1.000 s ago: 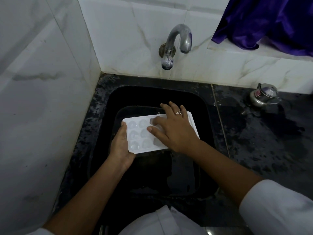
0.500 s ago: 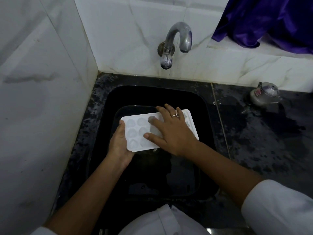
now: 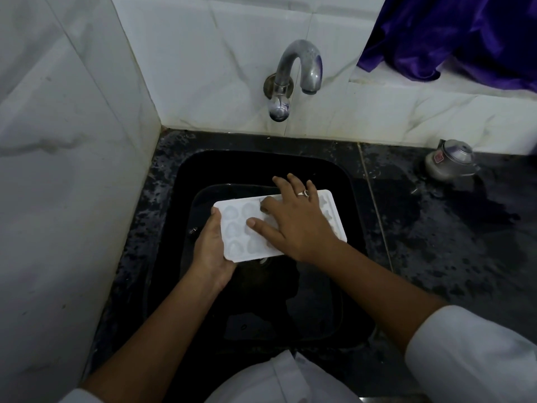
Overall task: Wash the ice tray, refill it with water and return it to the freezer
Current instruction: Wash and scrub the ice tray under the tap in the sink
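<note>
Left hand [image 3: 209,251] fingers clamp the white plastic ice tray [image 3: 329,210] above the black sink [image 3: 353,199] at the counter's back-left corner; right hand [image 3: 296,221] presses flat, fingers apart.

White ice tray [image 3: 334,216], black sink [image 3: 353,257], speckled black counter [image 3: 436,242], white marbled tiles [image 3: 72,141], purple cloth [image 3: 453,33], silver tap [image 3: 302,68]

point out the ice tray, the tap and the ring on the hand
ice tray [image 3: 236,228]: head view, on its moulded cavities near the left end
tap [image 3: 302,61]: head view, on the curved metal spout
ring [image 3: 303,193]: head view, on a right-hand finger
</note>
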{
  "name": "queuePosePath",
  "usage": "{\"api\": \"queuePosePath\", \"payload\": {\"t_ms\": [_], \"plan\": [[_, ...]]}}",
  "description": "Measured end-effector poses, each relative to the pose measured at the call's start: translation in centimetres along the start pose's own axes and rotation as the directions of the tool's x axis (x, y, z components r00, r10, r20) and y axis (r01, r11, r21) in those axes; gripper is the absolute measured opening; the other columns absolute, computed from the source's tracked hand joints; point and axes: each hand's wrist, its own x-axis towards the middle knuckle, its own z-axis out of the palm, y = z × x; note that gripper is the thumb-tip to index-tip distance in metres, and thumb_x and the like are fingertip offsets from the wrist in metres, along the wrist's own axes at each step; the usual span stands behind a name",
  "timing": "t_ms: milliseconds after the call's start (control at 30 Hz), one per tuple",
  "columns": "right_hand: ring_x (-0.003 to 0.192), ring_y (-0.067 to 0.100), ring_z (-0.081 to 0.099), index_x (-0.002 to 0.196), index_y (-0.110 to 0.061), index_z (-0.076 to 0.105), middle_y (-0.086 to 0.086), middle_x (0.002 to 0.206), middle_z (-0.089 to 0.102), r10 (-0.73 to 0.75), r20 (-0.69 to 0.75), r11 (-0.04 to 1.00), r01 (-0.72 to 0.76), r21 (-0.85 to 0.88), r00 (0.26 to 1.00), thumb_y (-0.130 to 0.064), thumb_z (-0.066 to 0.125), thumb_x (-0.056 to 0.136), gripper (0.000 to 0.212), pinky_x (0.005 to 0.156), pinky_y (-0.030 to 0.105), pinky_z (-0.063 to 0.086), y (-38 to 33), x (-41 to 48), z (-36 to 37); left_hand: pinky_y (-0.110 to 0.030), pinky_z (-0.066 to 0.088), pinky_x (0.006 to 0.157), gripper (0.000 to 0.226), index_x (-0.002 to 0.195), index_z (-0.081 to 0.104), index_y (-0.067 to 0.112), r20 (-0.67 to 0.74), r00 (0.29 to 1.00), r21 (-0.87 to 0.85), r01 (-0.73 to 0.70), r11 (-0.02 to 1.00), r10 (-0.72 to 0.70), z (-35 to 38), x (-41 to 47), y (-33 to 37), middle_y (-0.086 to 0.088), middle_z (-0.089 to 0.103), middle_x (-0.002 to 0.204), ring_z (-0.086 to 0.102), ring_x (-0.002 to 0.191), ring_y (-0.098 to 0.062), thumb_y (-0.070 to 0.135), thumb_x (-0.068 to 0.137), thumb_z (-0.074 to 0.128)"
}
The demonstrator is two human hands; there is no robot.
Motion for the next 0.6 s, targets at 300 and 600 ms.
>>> {"api": "queuePosePath", "payload": {"t_ms": [300,600], "plan": [[0.155,0.038,0.020,0.129,-0.031,0.063,0.014,0.164,0.034,0.018,0.006,1.000,-0.018,0.008,1.000,-0.076,0.023,0.096,0.069,0.124,0.064,0.007,0.4,0.0,-0.1,-0.063,0.051,0.104,0.073,0.143,0.057,0.005,0.017,1.000,0.009,-0.004,1.000,0.004,0.4,0.3,0.0,-0.024,0.067,0.136,0.065,0.125,-0.044,0.063,0.106,0.032],[0.155,0.038,0.019,0.129,-0.032,0.064,0.014,0.164,0.034,0.022,0.012,1.000,-0.022,0.000,1.000,-0.077,0.019,0.095,0.072,0.124,0.064,0.007,0.7,0.0,0.0,-0.067,0.047,0.108,0.074,0.144,0.056,0.005,0.031,1.000,-0.007,0.003,1.000,-0.003,0.1,0.5,-0.3,-0.025,0.064,0.139,0.063,0.127,-0.045,0.063,0.105,0.035]]}}
